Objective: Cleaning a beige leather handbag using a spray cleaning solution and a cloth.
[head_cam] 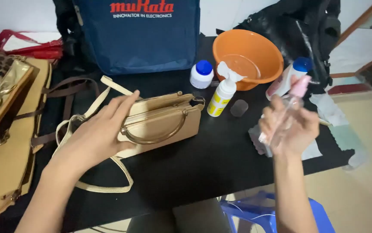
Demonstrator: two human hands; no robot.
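Both hands at work over a black worktop (186, 172): the left hand (97, 133) rests on a beige handbag (162, 123), the right hand (289, 127) grips a clear spray bottle (287, 116).

Left-hand fingers lie loosely spread across the handbag's left end, not closed round it; the bag lies on its side near the worktop's middle, its curved handle facing the camera and its pale strap looping off to the left. Right-hand fingers are wrapped round the blurred clear bottle with a pink top, held tilted above the worktop's right edge, over a grey cloth (259, 140). Behind the bag stand a white spray bottle (222, 95), a white jar with a blue lid (202, 74) and an orange bowl (247, 58), with a blue bag (138, 39) at the back.
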